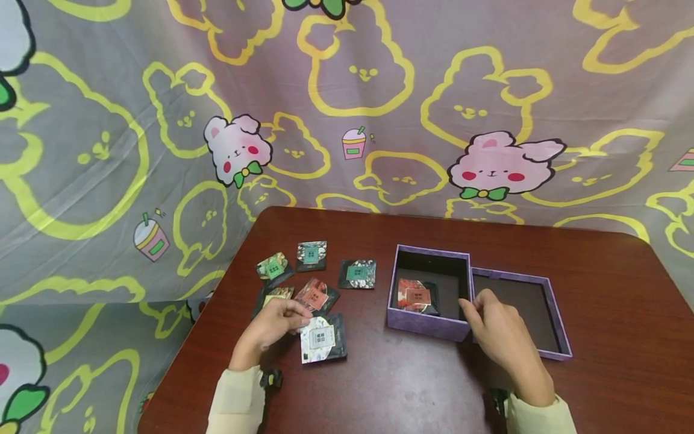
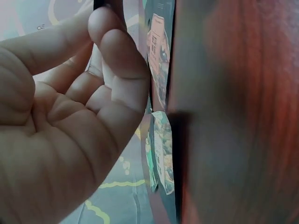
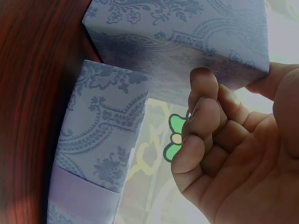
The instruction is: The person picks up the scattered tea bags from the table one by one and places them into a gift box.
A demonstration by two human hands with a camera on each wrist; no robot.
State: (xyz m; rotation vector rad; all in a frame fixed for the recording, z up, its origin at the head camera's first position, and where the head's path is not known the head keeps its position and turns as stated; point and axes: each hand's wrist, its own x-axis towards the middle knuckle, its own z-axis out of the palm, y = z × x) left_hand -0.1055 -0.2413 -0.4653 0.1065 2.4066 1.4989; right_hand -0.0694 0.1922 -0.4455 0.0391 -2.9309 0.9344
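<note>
My left hand pinches the upper left edge of a white-and-black sachet between thumb and fingers, close over the table. In the left wrist view, only a dark edge of that sachet shows at the fingertips. My right hand grips the purple box at its near right corner, thumb on one side and fingers on the other. The right wrist view shows the box's patterned outer wall with the thumb at its corner. Inside the box, a red-and-black sachet lies against the near wall.
The shallow purple lid lies inner side up, right of the box. Left of the box lie a red sachet, a yellow sachet, a green-and-orange sachet and two teal-labelled sachets, one farther back. A patterned curtain hangs behind the table.
</note>
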